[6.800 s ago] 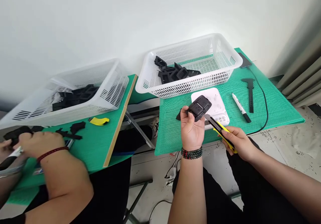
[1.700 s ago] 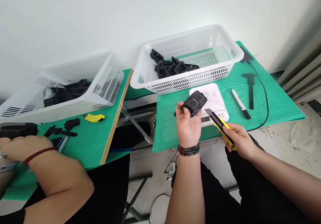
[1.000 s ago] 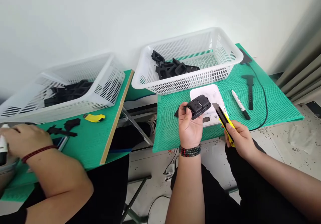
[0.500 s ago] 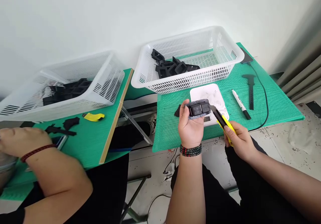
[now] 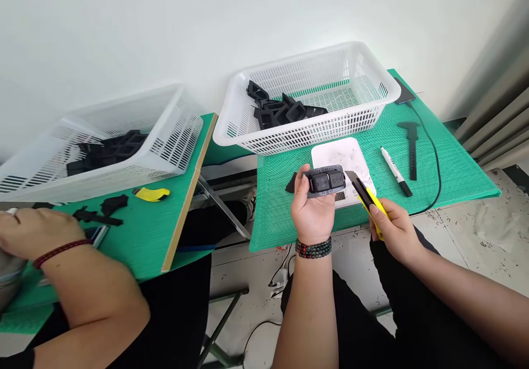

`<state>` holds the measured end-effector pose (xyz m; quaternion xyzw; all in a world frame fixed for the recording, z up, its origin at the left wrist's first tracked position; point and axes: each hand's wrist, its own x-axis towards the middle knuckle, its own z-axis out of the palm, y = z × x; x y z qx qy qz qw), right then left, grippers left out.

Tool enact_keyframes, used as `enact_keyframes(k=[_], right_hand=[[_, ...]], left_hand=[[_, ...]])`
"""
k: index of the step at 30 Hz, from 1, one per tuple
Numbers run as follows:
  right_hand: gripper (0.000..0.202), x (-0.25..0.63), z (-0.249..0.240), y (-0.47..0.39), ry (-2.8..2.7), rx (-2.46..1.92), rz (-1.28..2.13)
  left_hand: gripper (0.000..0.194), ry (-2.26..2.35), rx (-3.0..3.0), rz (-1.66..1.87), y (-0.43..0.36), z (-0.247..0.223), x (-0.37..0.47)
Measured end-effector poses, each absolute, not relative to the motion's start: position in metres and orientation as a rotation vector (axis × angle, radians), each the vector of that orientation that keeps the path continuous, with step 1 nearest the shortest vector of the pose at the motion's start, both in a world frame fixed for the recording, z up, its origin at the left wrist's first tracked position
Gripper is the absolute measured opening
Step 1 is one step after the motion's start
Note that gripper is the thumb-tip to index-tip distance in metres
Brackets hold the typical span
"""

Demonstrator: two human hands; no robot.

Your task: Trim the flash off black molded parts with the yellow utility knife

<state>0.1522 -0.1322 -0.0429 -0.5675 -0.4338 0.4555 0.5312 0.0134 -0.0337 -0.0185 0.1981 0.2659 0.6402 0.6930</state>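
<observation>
Two-handed at centre frame, clamping black part point(image 5: 327, 181) in left hand point(image 5: 313, 209) and yellow cutter point(image 5: 377, 202) in right hand point(image 5: 394, 230), with print on marker point(image 5: 394, 169) unreadable, scale point(image 5: 341, 151) partly hidden

No text could be read: print on the marker pen point(image 5: 395, 171), digits in the display point(image 5: 340, 196) of the digital scale point(image 5: 341, 153) and moulded marks on the black plastic part point(image 5: 326, 181) were all too small to make out.
</observation>
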Motion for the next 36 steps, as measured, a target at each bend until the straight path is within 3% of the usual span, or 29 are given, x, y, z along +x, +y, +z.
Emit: enact_keyframes(k=[6,23,36], right_hand=[[0.048,0.153,-0.044,-0.132,-1.074,-1.335,1.098],[0.036,0.154,-0.045,-0.135,-1.351,-1.433,0.931],[0.037,0.153,-0.046,-0.136,-1.325,-1.477,0.899]], left_hand=[[0.016,0.575,0.419,1.404,-0.034,-0.021,0.012],[0.047,0.775,0.215,1.442,-0.024,-0.03,0.016],[0.047,0.783,0.192,1.434,-0.025,-0.025,0.017]])
